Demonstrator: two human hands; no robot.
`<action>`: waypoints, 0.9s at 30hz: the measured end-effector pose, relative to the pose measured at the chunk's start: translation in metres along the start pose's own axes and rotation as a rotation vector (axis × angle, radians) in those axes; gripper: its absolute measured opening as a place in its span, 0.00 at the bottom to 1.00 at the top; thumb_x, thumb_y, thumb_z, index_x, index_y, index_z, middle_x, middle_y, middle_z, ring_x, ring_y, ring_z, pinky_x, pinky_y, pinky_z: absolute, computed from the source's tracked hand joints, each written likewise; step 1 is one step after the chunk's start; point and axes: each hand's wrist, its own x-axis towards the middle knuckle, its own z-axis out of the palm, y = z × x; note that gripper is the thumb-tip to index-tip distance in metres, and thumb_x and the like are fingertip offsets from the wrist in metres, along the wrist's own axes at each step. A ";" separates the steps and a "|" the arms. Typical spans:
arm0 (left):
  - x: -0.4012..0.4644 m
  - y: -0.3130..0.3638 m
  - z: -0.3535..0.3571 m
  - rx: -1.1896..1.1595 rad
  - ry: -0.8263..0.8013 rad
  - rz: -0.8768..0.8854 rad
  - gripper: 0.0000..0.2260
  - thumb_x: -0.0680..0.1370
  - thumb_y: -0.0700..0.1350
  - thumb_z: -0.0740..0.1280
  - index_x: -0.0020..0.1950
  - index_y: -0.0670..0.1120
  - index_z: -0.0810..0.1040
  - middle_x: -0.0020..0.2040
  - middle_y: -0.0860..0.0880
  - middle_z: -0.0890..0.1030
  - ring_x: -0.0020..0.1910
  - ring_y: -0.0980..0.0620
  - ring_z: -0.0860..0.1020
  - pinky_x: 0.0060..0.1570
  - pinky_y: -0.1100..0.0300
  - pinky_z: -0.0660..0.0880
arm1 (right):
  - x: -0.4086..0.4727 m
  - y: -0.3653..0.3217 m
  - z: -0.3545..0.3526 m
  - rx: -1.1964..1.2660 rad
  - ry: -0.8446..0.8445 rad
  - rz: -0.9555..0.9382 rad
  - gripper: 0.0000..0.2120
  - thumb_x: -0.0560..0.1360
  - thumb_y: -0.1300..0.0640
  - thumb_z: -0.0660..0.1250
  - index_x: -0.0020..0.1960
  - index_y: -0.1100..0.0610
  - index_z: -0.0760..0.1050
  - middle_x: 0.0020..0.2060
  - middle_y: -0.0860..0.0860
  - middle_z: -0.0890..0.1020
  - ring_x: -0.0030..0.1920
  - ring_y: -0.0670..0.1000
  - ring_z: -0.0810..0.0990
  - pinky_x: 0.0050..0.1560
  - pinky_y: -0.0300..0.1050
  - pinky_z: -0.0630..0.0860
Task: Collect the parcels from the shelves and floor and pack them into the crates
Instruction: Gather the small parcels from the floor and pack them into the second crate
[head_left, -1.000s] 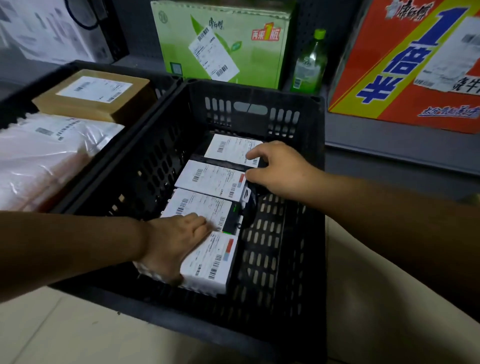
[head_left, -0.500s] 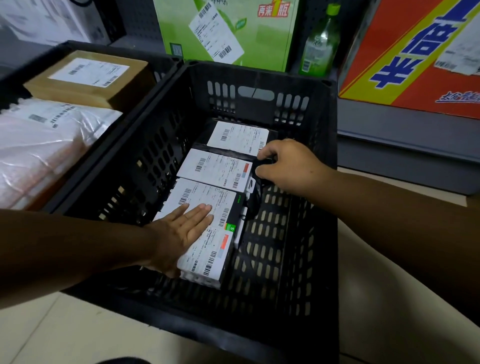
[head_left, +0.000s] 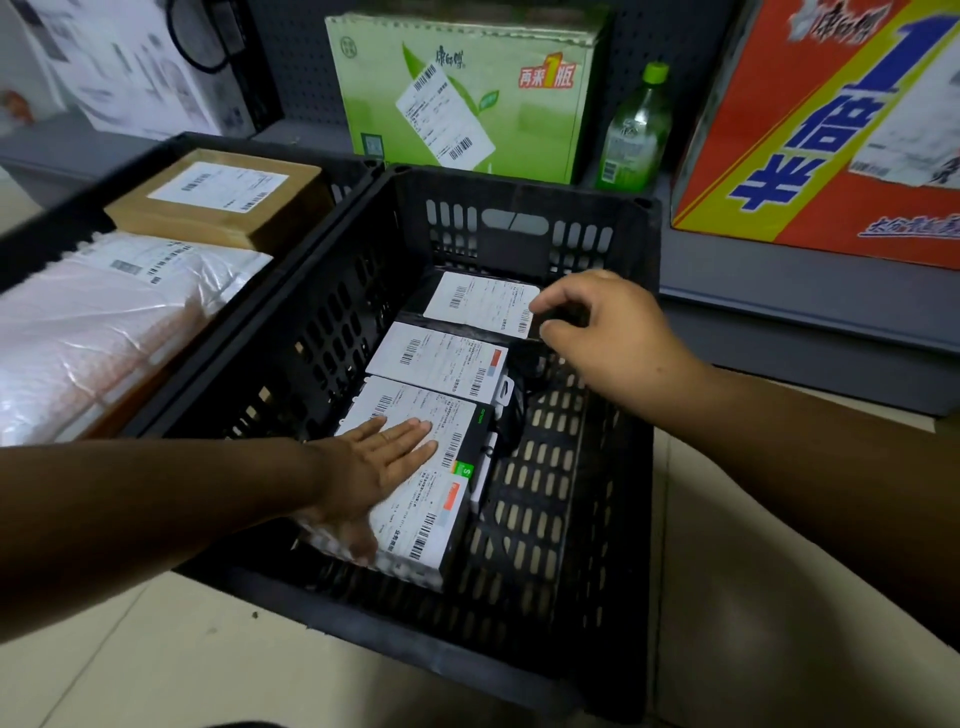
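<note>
1. Evidently the small labelled parcels lie in a single row down the left half of the right-hand black crate (head_left: 631, 415), at the middle of the frame: nearest parcel (head_left: 415, 514), middle parcel (head_left: 441, 358), far parcel (head_left: 480, 301). Lined up flat with labels upward, they leave the right half of the crate floor bare, probably for more.
2. Flat on the nearest parcel rests the left hand (head_left: 379, 462), fingers straight and together, its grip spread and clasping nothing; it looks to be pressing the box down and steadying the row.
3. Over the right end of the far parcel hovers the right hand (head_left: 608, 332), fingers curled with thumb and forefinger close together. Whether that grip pinches the parcel's dark edge or has let go, I cannot tell.
4. At the left of the frame a second crate (head_left: 171, 150) already holds a brown box (head_left: 218, 208) and a white plastic-wrapped parcel (head_left: 104, 322), so larger items seem sorted apart.
5. Across the top of the frame, a shelf (head_left: 779, 312) carries a green carton (head_left: 467, 104), a green bottle (head_left: 634, 130) and a red-and-yellow carton (head_left: 831, 145). The labelled green carton likely awaits collection.
</note>
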 end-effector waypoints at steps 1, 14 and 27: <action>-0.002 -0.001 -0.008 -0.035 0.028 0.005 0.58 0.66 0.74 0.61 0.70 0.45 0.24 0.71 0.42 0.26 0.69 0.48 0.25 0.71 0.51 0.31 | -0.005 0.002 -0.008 -0.025 0.007 -0.034 0.10 0.74 0.60 0.65 0.51 0.50 0.79 0.51 0.45 0.74 0.53 0.48 0.74 0.53 0.42 0.70; 0.026 0.110 -0.228 -0.259 1.053 0.206 0.31 0.78 0.58 0.58 0.76 0.44 0.55 0.76 0.47 0.59 0.74 0.49 0.58 0.70 0.60 0.54 | -0.116 0.076 -0.100 -0.381 0.024 0.014 0.40 0.70 0.58 0.67 0.76 0.55 0.50 0.71 0.52 0.59 0.70 0.52 0.61 0.68 0.48 0.62; 0.136 0.341 -0.331 -0.460 0.813 0.466 0.32 0.78 0.59 0.58 0.76 0.47 0.52 0.75 0.47 0.60 0.72 0.50 0.63 0.66 0.56 0.62 | -0.268 0.224 -0.212 -0.485 0.027 0.444 0.44 0.71 0.53 0.67 0.76 0.49 0.41 0.71 0.49 0.56 0.71 0.53 0.56 0.69 0.50 0.61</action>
